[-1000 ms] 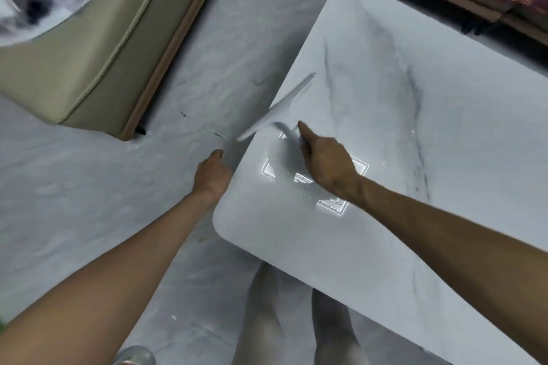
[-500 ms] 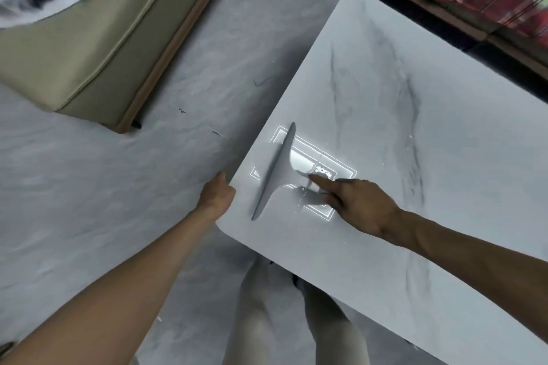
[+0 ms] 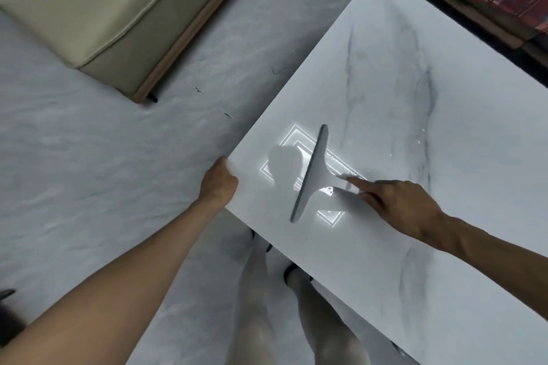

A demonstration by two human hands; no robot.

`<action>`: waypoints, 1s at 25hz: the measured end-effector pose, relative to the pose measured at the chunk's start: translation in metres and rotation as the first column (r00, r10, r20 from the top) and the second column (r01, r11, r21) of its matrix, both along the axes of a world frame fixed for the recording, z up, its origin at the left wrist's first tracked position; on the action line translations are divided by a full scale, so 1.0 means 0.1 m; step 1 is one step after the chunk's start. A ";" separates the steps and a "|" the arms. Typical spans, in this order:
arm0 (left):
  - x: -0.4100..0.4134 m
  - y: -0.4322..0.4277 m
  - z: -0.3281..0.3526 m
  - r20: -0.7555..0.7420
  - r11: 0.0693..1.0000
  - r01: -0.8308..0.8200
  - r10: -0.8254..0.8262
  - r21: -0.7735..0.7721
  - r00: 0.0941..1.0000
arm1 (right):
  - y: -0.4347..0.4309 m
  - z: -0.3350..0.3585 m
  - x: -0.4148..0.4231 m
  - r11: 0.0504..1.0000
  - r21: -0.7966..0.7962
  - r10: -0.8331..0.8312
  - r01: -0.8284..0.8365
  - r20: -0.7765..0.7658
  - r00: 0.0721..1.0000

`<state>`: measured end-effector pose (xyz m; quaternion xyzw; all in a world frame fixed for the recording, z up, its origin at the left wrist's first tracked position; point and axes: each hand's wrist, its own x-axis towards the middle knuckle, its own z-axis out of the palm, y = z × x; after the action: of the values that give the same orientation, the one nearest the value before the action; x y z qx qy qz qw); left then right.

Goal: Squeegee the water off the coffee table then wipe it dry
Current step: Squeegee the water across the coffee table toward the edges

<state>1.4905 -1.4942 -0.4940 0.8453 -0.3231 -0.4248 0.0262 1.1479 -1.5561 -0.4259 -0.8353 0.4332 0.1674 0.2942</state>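
Right grip (image 3: 397, 204): squeegee (image 3: 311, 175) near table (image 3: 267, 127) edge

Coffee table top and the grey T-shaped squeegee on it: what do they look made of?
White rounded-corner coffee table top: looks like polished marble or a marble-look slab, given the grey veins and the sharp reflection of a square light; which one cannot be told.
Pale grey T-shaped squeegee: looks like matte moulded plastic, uniform and dull, no glare; a rubber blade edge is not discernible.
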 end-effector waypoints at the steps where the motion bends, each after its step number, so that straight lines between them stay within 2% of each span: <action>1: 0.04 0.04 0.04 0.005 0.999 -0.048 0.048 0.002 0.999 | 0.01 0.03 0.00 1.000 -0.006 0.019 -0.019 0.039 0.999; 3: 0.14 0.15 0.09 0.002 0.990 -0.143 0.143 -0.011 0.990 | 0.04 -0.01 0.30 0.996 0.006 0.085 -0.086 0.127 0.988; 6: 0.25 0.35 0.12 0.045 0.977 -0.208 0.210 -0.036 0.977 | 0.20 -0.26 1.16 0.974 0.095 0.186 -0.204 0.168 0.968; 10: 0.22 0.57 0.01 0.110 0.991 -0.006 0.021 -0.131 0.994 | 0.39 -0.62 1.78 0.958 0.095 0.255 -0.272 0.159 0.954; 15: -0.06 0.58 -0.14 0.110 0.982 0.150 -0.137 -0.117 0.984 | 0.33 -0.64 1.01 0.986 0.074 0.139 -0.151 0.144 0.980; 21: -0.29 0.37 -0.08 0.075 0.915 0.397 -0.392 -0.074 0.917 | 0.29 -0.08 -0.26 0.999 0.030 -0.023 0.024 -0.007 1.000; 23: -0.32 0.34 -0.06 0.091 0.911 0.406 -0.399 -0.073 0.912 | 0.35 -0.01 -0.37 0.999 0.007 -0.048 0.048 0.001 0.999; 25: -0.33 0.33 -0.03 0.084 0.942 0.326 -0.320 -0.080 0.944 | 0.43 -0.09 -0.16 0.999 0.026 -0.027 0.026 0.027 0.999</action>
<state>1.4576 -1.4614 -0.4974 0.7930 -0.4775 -0.3779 -0.0159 1.1321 -1.5131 -0.4349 -0.8279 0.4380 0.1577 0.3127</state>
